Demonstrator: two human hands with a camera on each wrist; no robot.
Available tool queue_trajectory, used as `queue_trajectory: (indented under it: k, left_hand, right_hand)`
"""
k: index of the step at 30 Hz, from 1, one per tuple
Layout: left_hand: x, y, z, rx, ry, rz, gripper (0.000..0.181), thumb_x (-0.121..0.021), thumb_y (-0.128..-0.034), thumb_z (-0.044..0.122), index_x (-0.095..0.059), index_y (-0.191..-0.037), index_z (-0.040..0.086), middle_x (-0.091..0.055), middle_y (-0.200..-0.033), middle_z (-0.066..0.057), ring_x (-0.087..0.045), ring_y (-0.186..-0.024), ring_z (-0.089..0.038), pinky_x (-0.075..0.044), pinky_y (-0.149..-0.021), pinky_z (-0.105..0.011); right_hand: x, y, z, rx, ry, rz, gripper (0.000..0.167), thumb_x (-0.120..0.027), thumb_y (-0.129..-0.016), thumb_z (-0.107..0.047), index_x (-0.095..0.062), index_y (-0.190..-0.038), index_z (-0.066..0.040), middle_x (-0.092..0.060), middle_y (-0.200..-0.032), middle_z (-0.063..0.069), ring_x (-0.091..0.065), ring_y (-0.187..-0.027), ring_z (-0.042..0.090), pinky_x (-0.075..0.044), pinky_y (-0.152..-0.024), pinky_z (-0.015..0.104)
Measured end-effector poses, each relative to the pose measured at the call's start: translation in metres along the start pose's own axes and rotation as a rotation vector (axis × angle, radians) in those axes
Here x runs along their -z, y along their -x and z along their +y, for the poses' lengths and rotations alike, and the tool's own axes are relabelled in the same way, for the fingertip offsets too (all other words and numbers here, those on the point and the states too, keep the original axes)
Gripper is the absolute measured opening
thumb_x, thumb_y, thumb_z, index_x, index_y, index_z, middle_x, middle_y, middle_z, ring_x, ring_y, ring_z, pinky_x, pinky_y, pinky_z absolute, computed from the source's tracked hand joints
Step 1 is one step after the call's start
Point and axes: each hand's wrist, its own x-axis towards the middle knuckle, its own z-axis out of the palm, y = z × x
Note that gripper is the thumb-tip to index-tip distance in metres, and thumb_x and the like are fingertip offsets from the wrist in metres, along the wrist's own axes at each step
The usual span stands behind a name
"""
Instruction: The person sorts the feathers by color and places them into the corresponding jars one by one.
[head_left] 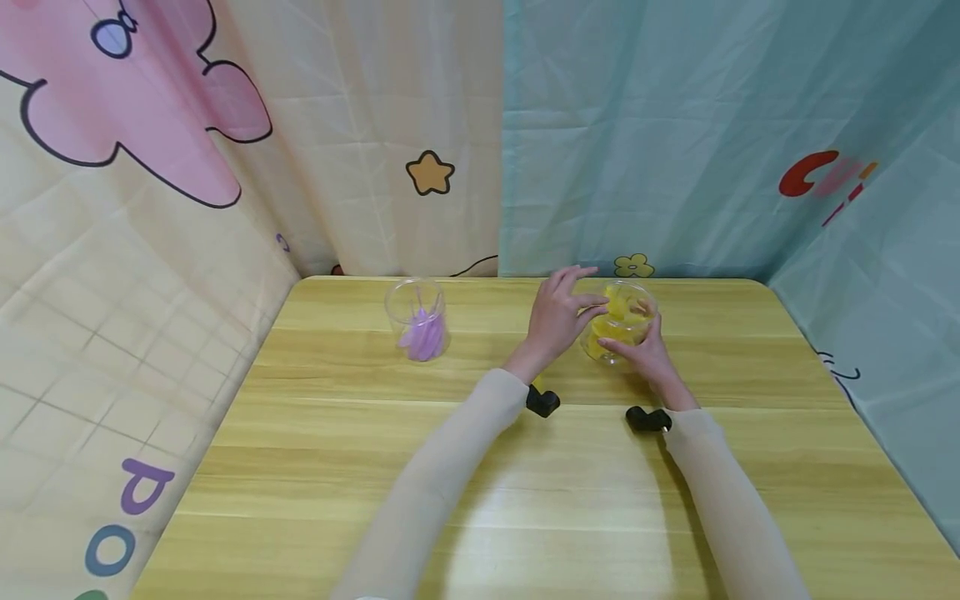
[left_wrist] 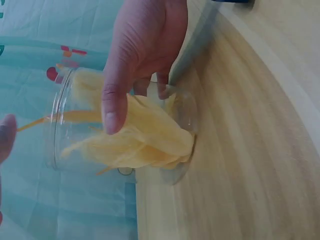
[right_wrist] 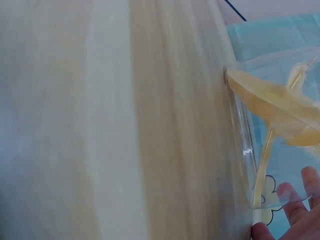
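A clear jar holding yellow feathers stands near the table's back edge, right of centre. My right hand grips it round the side, thumb in front; in the right wrist view, fingertips rest against the clear wall. Above the jar's mouth, my left hand pinches the quill of a yellow feather between thumb and forefinger, its other fingers raised. The lower part of that feather is still inside the jar. At the left wrist view's edge only a little of the left hand shows.
A second clear jar with purple feathers stands to the left on the wooden table. Printed curtains hang right behind the table's back edge and along both sides. Black wrist-worn devices sit at both cuffs.
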Motion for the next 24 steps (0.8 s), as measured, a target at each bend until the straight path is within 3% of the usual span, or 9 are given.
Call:
queue_trajectory:
  k: [4, 10, 13, 18, 24]
  left_hand:
    - [0.002, 0.011, -0.003, 0.045, 0.016, -0.088, 0.029, -0.065, -0.0874, 0.039, -0.071, -0.113, 0.027, -0.049, -0.137, 0.000, -0.037, -0.128, -0.020, -0.030, -0.105, -0.033]
    - [0.007, 0.033, -0.024, 0.174, 0.112, -0.076, 0.027, -0.069, -0.0855, 0.036, -0.074, -0.108, 0.022, -0.053, -0.132, -0.002, -0.041, -0.123, -0.020, -0.034, -0.100, -0.034]
    - [0.013, 0.047, -0.037, 0.251, 0.150, -0.103, 0.023, -0.070, -0.0849, 0.035, -0.076, -0.102, 0.020, -0.054, -0.131, -0.003, -0.042, -0.122, -0.023, -0.035, -0.098, -0.037]
    - [0.020, 0.073, -0.050, 0.352, 0.179, -0.192, 0.021, -0.071, -0.0852, 0.035, -0.077, -0.096, 0.019, -0.054, -0.131, -0.004, -0.040, -0.122, -0.026, -0.034, -0.096, -0.041]
    - [0.020, 0.094, -0.052, 0.421, 0.212, -0.359, 0.023, -0.070, -0.0842, 0.042, -0.078, -0.089, 0.021, -0.050, -0.136, -0.005, -0.036, -0.126, -0.027, -0.030, -0.101, -0.043]
  right_hand:
    - [-0.001, 0.001, 0.000, -0.008, -0.011, -0.010, 0.099, -0.079, -0.078, -0.012, -0.005, -0.145, -0.016, -0.016, -0.149, 0.014, -0.028, -0.130, 0.032, -0.023, -0.108, 0.044]
    - [-0.002, 0.003, -0.010, -0.012, -0.019, 0.018, 0.100, -0.080, -0.076, -0.007, -0.008, -0.145, -0.012, -0.019, -0.148, 0.016, -0.026, -0.132, 0.033, -0.022, -0.109, 0.039]
    - [-0.004, 0.008, -0.022, -0.010, -0.026, 0.014, 0.099, -0.079, -0.076, -0.004, -0.009, -0.145, -0.008, -0.019, -0.147, 0.018, -0.026, -0.131, 0.034, -0.022, -0.109, 0.039]
    - [-0.006, 0.014, -0.033, -0.004, -0.021, -0.003, 0.096, -0.077, -0.077, -0.002, -0.007, -0.144, -0.005, -0.017, -0.147, 0.019, -0.025, -0.130, 0.035, -0.023, -0.108, 0.041]
    - [-0.006, 0.014, -0.030, -0.002, -0.027, 0.003, 0.097, -0.077, -0.077, -0.002, -0.007, -0.144, -0.006, -0.017, -0.147, 0.019, -0.026, -0.130, 0.034, -0.024, -0.108, 0.041]
